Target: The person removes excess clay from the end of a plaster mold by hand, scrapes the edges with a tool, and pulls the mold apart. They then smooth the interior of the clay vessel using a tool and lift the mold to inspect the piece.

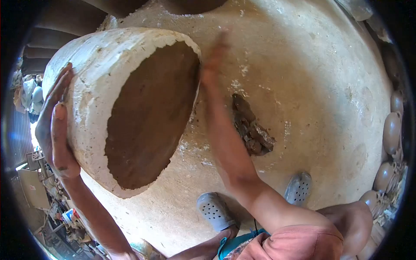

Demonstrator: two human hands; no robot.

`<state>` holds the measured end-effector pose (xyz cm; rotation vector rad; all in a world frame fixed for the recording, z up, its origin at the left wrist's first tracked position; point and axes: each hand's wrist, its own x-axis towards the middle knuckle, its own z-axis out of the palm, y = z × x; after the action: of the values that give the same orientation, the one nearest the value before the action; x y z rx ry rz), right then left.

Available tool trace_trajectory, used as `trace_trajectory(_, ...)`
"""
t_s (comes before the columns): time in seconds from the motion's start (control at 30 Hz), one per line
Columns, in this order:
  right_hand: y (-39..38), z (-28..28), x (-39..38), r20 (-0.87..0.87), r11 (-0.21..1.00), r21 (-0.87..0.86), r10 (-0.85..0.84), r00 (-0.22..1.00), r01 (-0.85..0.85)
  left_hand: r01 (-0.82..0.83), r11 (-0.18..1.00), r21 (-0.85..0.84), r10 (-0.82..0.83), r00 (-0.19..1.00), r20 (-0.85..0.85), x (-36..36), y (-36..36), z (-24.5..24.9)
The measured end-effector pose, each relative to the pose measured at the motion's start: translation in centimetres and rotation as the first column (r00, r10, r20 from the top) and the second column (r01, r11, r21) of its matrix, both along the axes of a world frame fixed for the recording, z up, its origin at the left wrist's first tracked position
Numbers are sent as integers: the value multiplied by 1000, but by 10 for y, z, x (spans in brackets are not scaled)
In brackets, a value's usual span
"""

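- Left hand (pixel 54 125) first: it lies flat and wide on the outer wall of the big clay pot (pixel 99 73). The palm is pressed on and the fingers are spread up the curve, with nothing gripped in it.
- Pot is tipped on its side at the left of the view, with its mouth (pixel 149 117) facing us. It looks lifted off the dusty floor (pixel 312 78), but we can't tell whether the lower edge is resting on anything.
- Handling-wise, we'd call it heavy. It's a big body with a thick wall, and it takes both arms to steady.
- The outside is a chalky whitish crust, so we'd guess palms slide on it a bit. It's dry and powdery rather than slick.
- The rim is ragged and chipped all round, which reads as brittle to us. We wouldn't hang the weight off that edge.
- Best hold, in our opinion, is flat palms on opposite sides of the belly, squeezing inward.
- Right hand (pixel 214 56) is blurred up at the right edge of the rim. The fingers look stretched out, not curled, and we can't tell if they actually touch the rim.
- Just right of that forearm, a dark lump of clay (pixel 251 128) lies on the floor, apart from the pot.
- Grey clogs (pixel 215 211) are below us, and a row of rounded pots (pixel 391 132) runs along the far right edge.
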<state>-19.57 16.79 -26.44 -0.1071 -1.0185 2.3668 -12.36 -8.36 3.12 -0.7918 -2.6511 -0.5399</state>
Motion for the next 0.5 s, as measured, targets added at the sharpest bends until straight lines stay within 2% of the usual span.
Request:
trace_trajectory(0.07,-13,-38,-18,-69,997,-60,35,997,-39,31,999,20,-30,999,-9,0,-2,-3)
trace_trajectory(0.13,-19,-54,-28,-150,989,-110,79,986,-96,-258,965,36,256,965,61,9,-3,-5)
trace_trajectory(0.17,-12,-33,-15,-152,990,-108,75,985,-92,-254,966,38,252,966,59,7,1,-4)
trace_trajectory(0.23,-1,-4,26,-42,983,125,-132,990,136,-3,1000,20,3,1000,-2,5,7,-1)
trace_trajectory(0.37,-28,-37,18,54,995,100,-37,998,31,-17,1000,20,16,998,58,7,9,1)
trace_trajectory(0.47,-34,-35,14,93,995,88,41,995,-49,-44,998,35,41,995,86,9,7,2)
trace_trajectory(0.5,-33,-39,22,55,962,264,-87,995,70,-44,999,31,41,995,92,8,-10,0)
